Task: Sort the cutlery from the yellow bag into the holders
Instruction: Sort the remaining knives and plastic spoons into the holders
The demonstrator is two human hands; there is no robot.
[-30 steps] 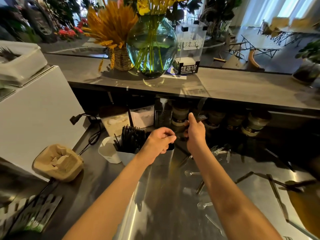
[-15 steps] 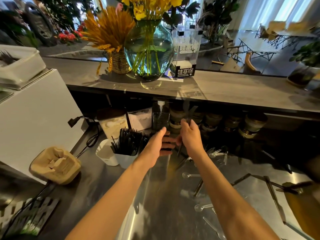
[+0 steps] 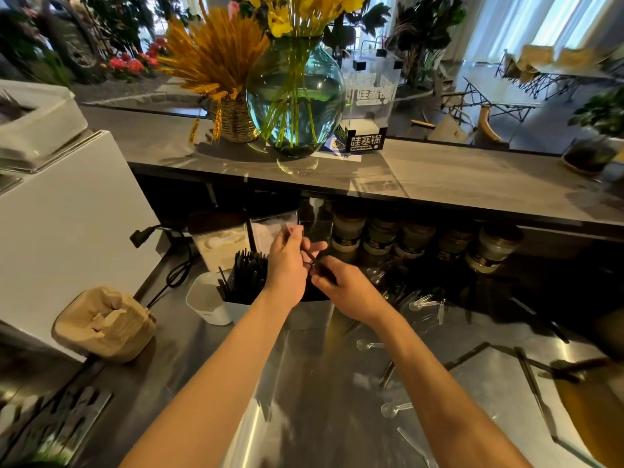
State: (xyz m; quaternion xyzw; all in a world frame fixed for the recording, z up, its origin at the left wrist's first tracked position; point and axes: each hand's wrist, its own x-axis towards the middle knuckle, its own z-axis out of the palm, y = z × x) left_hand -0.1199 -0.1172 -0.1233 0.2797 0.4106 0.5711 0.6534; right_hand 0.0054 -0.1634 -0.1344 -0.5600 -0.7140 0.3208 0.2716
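Right now, mid-frame, both hands meet above the white holders [image 3: 216, 307]: left hand [image 3: 287, 265] and right hand [image 3: 341, 285] pinch one thin black cutlery piece [image 3: 309, 256] between curled fingers.

Holders [image 3: 216, 302] stand at left on the worktop [image 3: 314, 400], cutlery [image 3: 248, 275] upright in one; loose spoons [image 3: 395, 408] lie right; jars [image 3: 415, 239] behind, beneath the vase-bearing [image 3: 295, 96] counter [image 3: 472, 177].

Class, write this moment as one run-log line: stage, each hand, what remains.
stage: sorting | left hand: pinches dark utensil | right hand: grips same utensil | white holder: black cutlery | clear spoons: on counter
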